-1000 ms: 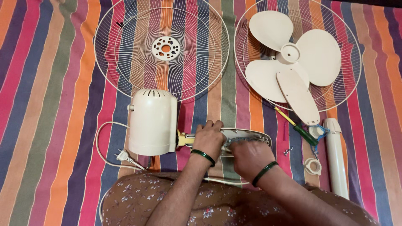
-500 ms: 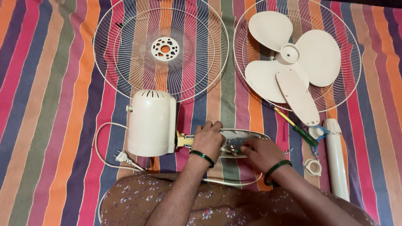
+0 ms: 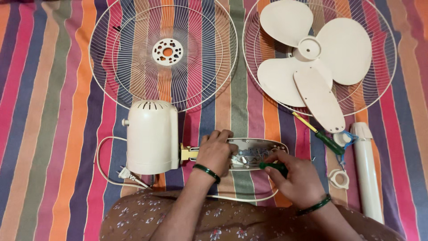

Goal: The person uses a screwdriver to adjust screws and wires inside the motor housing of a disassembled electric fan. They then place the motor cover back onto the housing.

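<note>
A cream fan motor housing (image 3: 151, 136) lies on the striped cloth, joined by a yellow neck to an open oval base (image 3: 256, 153) with wiring showing inside. My left hand (image 3: 216, 151) rests on the left end of that base, fingers curled over its rim. My right hand (image 3: 296, 178) grips a green-handled screwdriver (image 3: 274, 167) whose tip points into the open base. Both wrists wear dark green bangles.
A wire fan guard (image 3: 165, 53) lies at upper left. A second guard (image 3: 379, 40) at upper right holds the cream blade (image 3: 312, 58) and an oval cover plate (image 3: 318, 98). Another green screwdriver (image 3: 321, 136), a white tube (image 3: 368, 169), small white rings (image 3: 339, 178) and a power plug (image 3: 125, 173) lie nearby.
My right hand has moved from on top of the open base down to its right end and now holds the green screwdriver against it. My left hand stays on the base.
</note>
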